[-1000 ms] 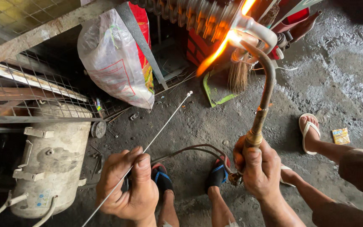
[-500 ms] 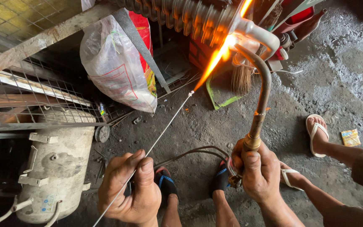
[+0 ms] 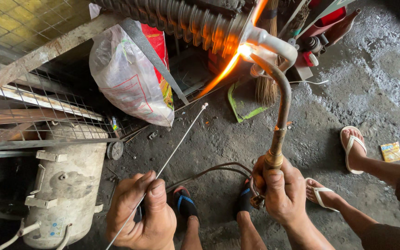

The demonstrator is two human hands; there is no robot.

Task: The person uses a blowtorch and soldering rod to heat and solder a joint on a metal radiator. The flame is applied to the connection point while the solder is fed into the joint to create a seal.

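Torch (image 3: 281, 120) sits in the right hand (image 3: 281, 192), fingers wrapped tight round its brass grip, curved neck rising to the white pipe bend (image 3: 274, 44) on the finned coil (image 3: 186, 21). Flame (image 3: 223, 69) burns at the joint and trails down-left, orange. Hose (image 3: 209, 171) loops from the grip across the floor (image 3: 348, 83).

Left hand (image 3: 140, 215) is closed on the filler rod (image 3: 181, 134), pinched between thumb and forefinger. The rod runs up-right; its tip hangs below the flame, apart from the joint.

Change over the last second: the flame has settled on the pipe bend and lengthened, and the rod tip has stayed short of it, neither fed in nor drawn back much. Judged from this, the joint is being heated and no filler is on it.

Around: plastic sack (image 3: 126, 74) under a slanted steel bar, wire mesh (image 3: 38, 111) at left, grey tank (image 3: 65, 180) below it, broom (image 3: 267, 88) by the coil. A second person's sandalled feet (image 3: 353, 148) stand to the right.
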